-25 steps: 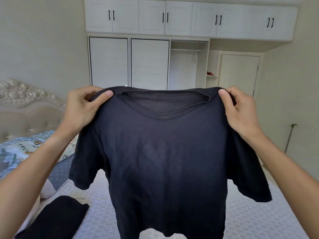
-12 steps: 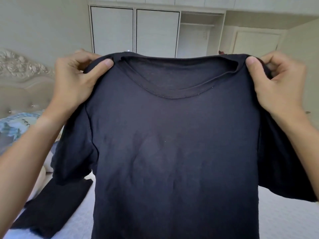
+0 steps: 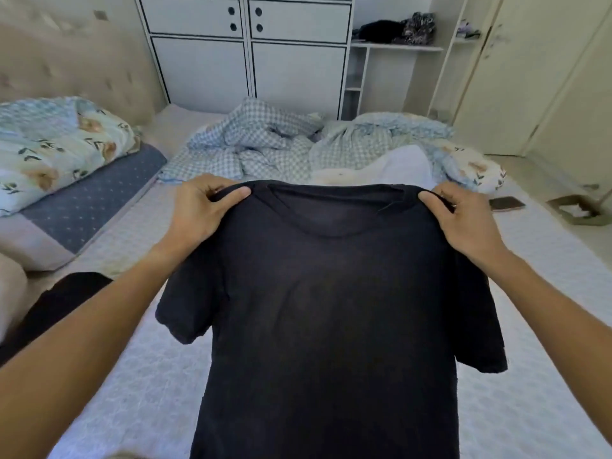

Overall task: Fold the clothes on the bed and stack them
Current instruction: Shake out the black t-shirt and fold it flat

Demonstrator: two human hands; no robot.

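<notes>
Here the left hand (image 3: 202, 210) and the right hand (image 3: 463, 220) each pinch one shoulder of a black T-shirt (image 3: 331, 309), thumbs on the near face and fingers curled behind the cloth beside the collar. The shirt hangs spread between the hands, its sleeves drooping outside the wrists, its body dropping below the frame, held above the near middle of the bed (image 3: 149, 376). Another dark garment (image 3: 56, 309) lies flat near the bed's left edge, under the left forearm. Farther off, a rumpled checked quilt (image 3: 258, 144) lies across the bed's far end, a floral pillow (image 3: 56, 144) sits at the far left corner, and a phone (image 3: 506, 203) rests near the right edge.
</notes>
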